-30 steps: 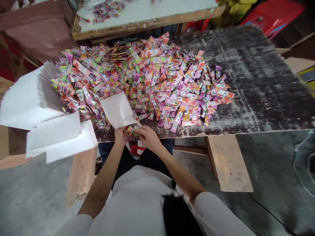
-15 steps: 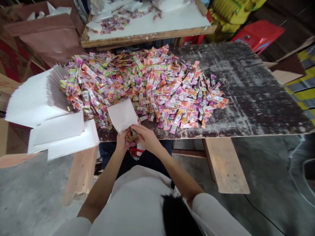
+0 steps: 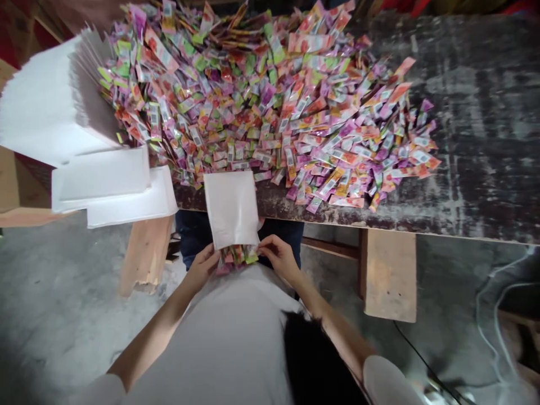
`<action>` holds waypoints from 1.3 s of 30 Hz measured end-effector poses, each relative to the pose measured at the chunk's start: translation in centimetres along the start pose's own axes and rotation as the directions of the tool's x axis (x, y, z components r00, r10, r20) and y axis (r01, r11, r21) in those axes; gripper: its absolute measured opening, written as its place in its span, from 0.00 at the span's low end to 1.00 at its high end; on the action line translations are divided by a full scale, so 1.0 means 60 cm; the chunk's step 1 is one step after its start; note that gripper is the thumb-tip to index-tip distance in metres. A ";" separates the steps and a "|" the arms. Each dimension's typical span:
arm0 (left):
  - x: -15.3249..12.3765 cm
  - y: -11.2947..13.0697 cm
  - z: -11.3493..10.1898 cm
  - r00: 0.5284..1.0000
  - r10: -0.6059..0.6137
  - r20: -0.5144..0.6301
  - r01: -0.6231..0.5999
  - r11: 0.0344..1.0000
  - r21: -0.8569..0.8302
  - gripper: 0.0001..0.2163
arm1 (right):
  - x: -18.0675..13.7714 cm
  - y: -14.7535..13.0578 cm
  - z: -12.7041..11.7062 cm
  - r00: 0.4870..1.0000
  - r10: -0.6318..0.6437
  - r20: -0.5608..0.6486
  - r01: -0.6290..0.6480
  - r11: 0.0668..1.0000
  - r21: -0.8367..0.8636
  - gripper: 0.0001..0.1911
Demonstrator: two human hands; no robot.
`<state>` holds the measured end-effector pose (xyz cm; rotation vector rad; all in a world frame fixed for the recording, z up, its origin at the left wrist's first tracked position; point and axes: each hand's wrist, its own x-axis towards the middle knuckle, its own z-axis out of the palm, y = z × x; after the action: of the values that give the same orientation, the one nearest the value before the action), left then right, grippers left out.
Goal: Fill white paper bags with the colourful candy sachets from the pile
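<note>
Between my hands, at the table's near edge, is a white paper bag (image 3: 232,208) with several small colourful sachets (image 3: 238,255) showing at its mouth, which faces my body. My left hand (image 3: 205,263) grips the left corner of that mouth. On the right side my right hand (image 3: 279,254) pinches the bag's edge, thumb and forefinger close together. Just beyond the bag spreads a large heap of the same pink, orange, purple and green sachets (image 3: 253,124).
Left of the heap stands a thick stack of white paper bags (image 3: 42,107). Loose white bags (image 3: 130,199) overhang the near edge. The dark, scuffed tabletop (image 3: 476,129) extends right. Wooden supports (image 3: 390,275) stick out below, and a cable (image 3: 422,354) lies on the concrete floor.
My view has tilted down and come nearer the table. The bag has come closer to my body and hangs straighter, and my right hand has shifted to its right edge.
</note>
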<state>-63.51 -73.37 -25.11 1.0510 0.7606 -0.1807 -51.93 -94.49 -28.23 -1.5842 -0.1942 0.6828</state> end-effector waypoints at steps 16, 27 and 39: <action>-0.057 0.027 -0.049 0.854 0.317 0.412 -0.516 0.428 0.742 0.13 | -0.067 -0.017 -0.024 0.992 0.099 0.079 -0.093 0.992 -0.081 0.09; -0.027 0.262 0.057 0.734 0.671 0.100 -0.622 0.607 0.494 0.13 | 0.066 -0.280 -0.020 0.937 -0.326 -0.125 0.339 0.935 0.106 0.12; -0.052 0.327 0.086 0.687 0.721 0.097 -0.685 0.597 0.417 0.16 | 0.096 -0.374 -0.017 0.859 -0.509 -0.050 0.510 0.860 0.026 0.08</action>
<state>-53.94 -68.37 -7.63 1.7235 0.3159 0.4159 -40.73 -89.09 -8.68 -1.4219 -0.5468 0.2339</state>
